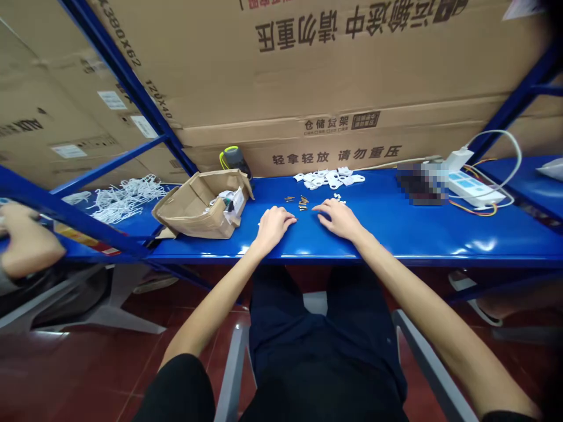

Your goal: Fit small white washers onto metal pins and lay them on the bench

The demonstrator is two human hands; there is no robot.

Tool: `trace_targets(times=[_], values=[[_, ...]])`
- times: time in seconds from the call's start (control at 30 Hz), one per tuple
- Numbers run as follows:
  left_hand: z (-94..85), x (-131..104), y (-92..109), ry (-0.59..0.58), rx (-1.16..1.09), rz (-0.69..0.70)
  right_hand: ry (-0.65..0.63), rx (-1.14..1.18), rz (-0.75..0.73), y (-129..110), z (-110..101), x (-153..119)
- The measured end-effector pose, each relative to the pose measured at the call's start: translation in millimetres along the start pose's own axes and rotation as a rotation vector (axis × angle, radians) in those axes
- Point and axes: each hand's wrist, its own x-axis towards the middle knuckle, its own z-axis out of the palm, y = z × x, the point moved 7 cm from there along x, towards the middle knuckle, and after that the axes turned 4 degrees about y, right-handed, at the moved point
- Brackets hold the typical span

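My left hand [273, 228] rests on the blue shelf top with its fingers curled and its thumb near the fingertips; a tiny item at the tips is too small to name. My right hand [339, 219] lies to the right, its index finger and thumb apart, holding nothing. Small brass-coloured pieces [303, 203] lie between and just beyond my hands, with a smaller group [289, 199] to their left. Tiny white pieces [338, 197] sit just behind my right hand. Farther back is a pile of flat white parts with holes [328, 177].
An open cardboard box [197, 218] with white items stands left, a dark cylinder with a yellow-green strap [235, 157] behind it. White cords [127, 198] lie farther left, near another person's arm [30, 240]. A power strip [472, 189] with cables and a blurred dark object are right.
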Motion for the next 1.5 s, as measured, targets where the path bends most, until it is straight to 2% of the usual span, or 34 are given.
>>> trace_targets(times=[0.1, 0.3, 0.5, 0.73, 0.9, 1.03, 1.1, 1.33, 1.5], values=[[-1.0, -8, 7, 0.0, -0.018, -0.002, -0.08, 0.063, -0.129, -21, 4, -3], [-1.7, -12, -2, -0.01, -0.124, -0.038, -0.093, 0.084, -0.162, -35, 9, -3], [9.9, -2, 16, 0.008, -0.187, 0.001, -0.065, 0.168, -0.143, -25, 18, 2], [19.2, 10, 33, 0.001, -0.291, -0.039, -0.003, 0.171, -0.034, -6, 18, 4], [21.6, 12, 27, -0.031, -0.431, 0.014, 0.0, 0.27, 0.0, 0, 17, 3], [22.8, 11, 21, -0.135, -0.611, 0.155, -0.047, 0.377, 0.013, -1, 18, 2], [22.5, 12, 17, -0.183, -0.648, 0.184, -0.049, 0.41, -0.001, -4, 16, 2], [16.1, 16, 18, -0.217, -0.553, 0.183, -0.078, 0.501, 0.017, -7, 14, 1], [12.8, 17, 18, -0.148, -0.481, 0.125, -0.061, 0.483, 0.019, -7, 13, 1]])
